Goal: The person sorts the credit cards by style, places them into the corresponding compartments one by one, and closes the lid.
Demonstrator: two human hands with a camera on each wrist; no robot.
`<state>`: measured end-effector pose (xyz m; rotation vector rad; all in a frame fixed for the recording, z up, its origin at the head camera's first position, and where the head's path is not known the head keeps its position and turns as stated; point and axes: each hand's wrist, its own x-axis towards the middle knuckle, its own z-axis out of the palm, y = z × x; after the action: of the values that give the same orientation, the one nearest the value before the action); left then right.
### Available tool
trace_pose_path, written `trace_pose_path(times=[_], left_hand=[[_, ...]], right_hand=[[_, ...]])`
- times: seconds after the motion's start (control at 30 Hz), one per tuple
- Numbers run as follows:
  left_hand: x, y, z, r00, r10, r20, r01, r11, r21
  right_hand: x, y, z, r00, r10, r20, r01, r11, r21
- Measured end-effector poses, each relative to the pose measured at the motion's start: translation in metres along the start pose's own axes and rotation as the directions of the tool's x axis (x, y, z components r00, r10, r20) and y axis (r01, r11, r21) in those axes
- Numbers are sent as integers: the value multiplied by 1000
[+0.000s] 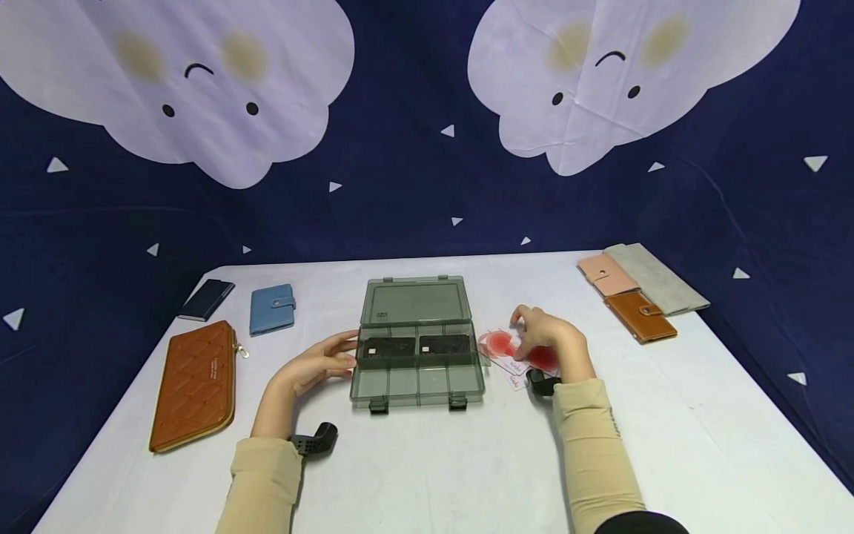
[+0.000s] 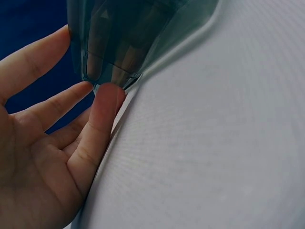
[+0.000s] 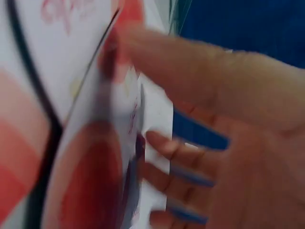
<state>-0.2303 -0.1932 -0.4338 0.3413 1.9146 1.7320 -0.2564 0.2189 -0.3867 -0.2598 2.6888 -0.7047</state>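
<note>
The left hand (image 1: pixel 319 365), fingers straight, steadies the open box (image 1: pixel 418 373) on the table (image 1: pixel 467 460). The right hand (image 1: pixel 550 343) pinches red-printed cards (image 1: pixel 502 344) just beside the box; best to lift them flat, grip firm.

The organiser box (image 1: pixel 417 348) is smoky translucent plastic, smooth and faintly glossy, with black plastic latches (image 1: pixel 379 405) — the cards (image 1: pixel 514 354) beside it look like thin glossy paper printed red on white. The long tan wallet (image 1: pixel 196 384) has a quilted, leather-like finish with a metal zip, while the tabletop (image 1: pixel 467 460) is matt white — the backdrop (image 1: pixel 414 178) is creased printed cloth.
</note>
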Motion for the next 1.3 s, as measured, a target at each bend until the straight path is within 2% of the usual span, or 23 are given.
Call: trace_pose_path(times=[0.1, 0.23, 0.33, 0.5, 0.67, 0.8, 0.93, 1.03, 1.1, 1.17, 1.3], left_hand=[[0, 0, 0, 1000, 2, 0, -2, 1000, 2], [-1, -1, 0, 1000, 0, -1, 0, 1000, 0], [-1, -1, 0, 1000, 0, 0, 0, 1000, -4], [-1, 0, -1, 1000, -6, -5, 6, 1000, -4], [0, -1, 0, 1000, -10, -12, 10, 1000, 9], [1, -1, 0, 1000, -12, -16, 12, 1000, 13], [1, -1, 0, 1000, -8, -16, 8, 1000, 12], [1, -1, 0, 1000, -2, -12, 2, 1000, 7], [0, -1, 0, 1000, -2, -12, 2, 1000, 4], [0, -1, 0, 1000, -1, -12, 1, 1000, 2], [0, 0, 0, 1000, -2, -15, 2, 1000, -1]], right_hand=[[-1, 1, 0, 995, 79, 53, -76, 996, -53], [-1, 1, 0, 994, 90, 55, -87, 995, -54], [0, 3, 0, 997, 65, 48, -64, 998, -29], [2, 7, -2, 999, -15, -42, 18, 997, 77], [-2, 1, -8, 983, -34, -180, 66, 982, 177], [-9, -16, -13, 951, -35, -306, 127, 950, 286], [-16, -43, -16, 920, -54, -388, 216, 896, 388], [-20, -64, -12, 917, -115, -382, 296, 838, 459], [-22, -76, -7, 921, -166, -353, 336, 795, 506], [-22, -86, -1, 924, -207, -323, 359, 764, 536], [-20, -105, 13, 927, -219, -305, 356, 774, 523]])
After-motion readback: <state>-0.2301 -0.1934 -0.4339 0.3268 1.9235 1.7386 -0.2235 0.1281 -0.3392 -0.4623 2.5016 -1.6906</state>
